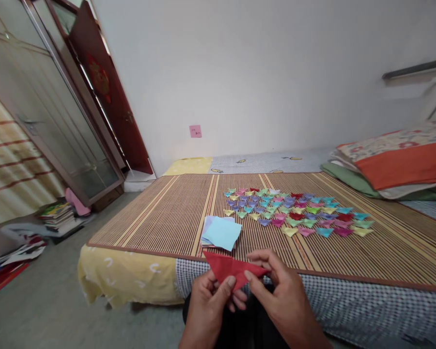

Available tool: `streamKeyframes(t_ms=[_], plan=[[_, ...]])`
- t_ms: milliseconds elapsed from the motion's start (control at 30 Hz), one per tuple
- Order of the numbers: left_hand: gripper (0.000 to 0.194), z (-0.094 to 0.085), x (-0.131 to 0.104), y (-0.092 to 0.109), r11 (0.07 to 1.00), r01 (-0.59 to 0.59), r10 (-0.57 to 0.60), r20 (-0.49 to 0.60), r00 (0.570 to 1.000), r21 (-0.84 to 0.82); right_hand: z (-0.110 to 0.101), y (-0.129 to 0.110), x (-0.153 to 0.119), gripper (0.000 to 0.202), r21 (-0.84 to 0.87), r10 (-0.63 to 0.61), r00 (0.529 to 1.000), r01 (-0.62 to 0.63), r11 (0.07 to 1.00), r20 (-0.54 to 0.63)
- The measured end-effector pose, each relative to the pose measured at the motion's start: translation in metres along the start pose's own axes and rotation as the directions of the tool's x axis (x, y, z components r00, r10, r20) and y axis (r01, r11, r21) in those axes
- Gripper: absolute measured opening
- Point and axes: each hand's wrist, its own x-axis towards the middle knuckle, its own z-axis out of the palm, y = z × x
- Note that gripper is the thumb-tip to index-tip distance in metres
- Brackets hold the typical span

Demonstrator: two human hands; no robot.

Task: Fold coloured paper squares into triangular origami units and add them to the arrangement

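A red paper triangle (233, 267), folded from a sheet, is held up between both hands just in front of the bed's edge. My left hand (212, 300) pinches its lower left part, thumb on top and fingers beneath. With thumb and fingers, my right hand (278, 291) grips the right-hand corner. Just beyond the triangle lies a stack of square paper sheets (223, 231), light blue on top. Farther right, rows of small folded paper pieces (276, 208) in many colours rest on the striped mat (160, 213).
The mat covers a bed with a yellow cloth (131, 276) and a checked sheet (378, 310) hanging over its front. Folded bedding (403, 157) is piled at the right. A pink note (195, 131) sticks to the wall. Books (57, 216) stand stacked on the left.
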Motion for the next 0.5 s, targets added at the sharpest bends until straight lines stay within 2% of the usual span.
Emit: streamKeyframes(t_ms=[67,200,267,367,433,500], plan=[[0.049,0.000,0.000,0.001,1.000,0.008,-0.008,-0.017,1.000,-0.004,-0.002,0.003,0.001,0.028,0.139,0.081,0.996,-0.084,0.987,0.026],[0.049,-0.001,0.001,0.003,1.000,0.014,-0.014,-0.040,0.999,-0.004,-0.010,0.009,0.005,0.030,0.270,0.150,0.989,-0.147,0.952,0.012],[0.050,-0.003,0.001,0.001,1.000,0.003,-0.002,-0.049,0.999,0.013,-0.017,0.009,0.008,0.030,0.243,0.141,0.990,-0.134,0.961,-0.012],[0.046,-0.005,0.001,0.001,0.993,-0.031,0.033,-0.017,0.999,0.115,-0.025,0.000,0.010,0.029,0.082,0.058,0.998,-0.058,0.995,0.011],[0.039,-0.004,0.000,0.004,0.977,-0.061,0.053,0.048,0.997,0.203,-0.026,-0.009,0.010,0.029,-0.013,0.003,0.993,-0.001,1.000,0.121],[0.032,-0.002,-0.002,0.009,0.960,-0.098,0.071,0.110,0.991,0.264,-0.022,-0.018,0.009,0.022,-0.029,-0.011,0.970,0.019,0.999,0.244]])
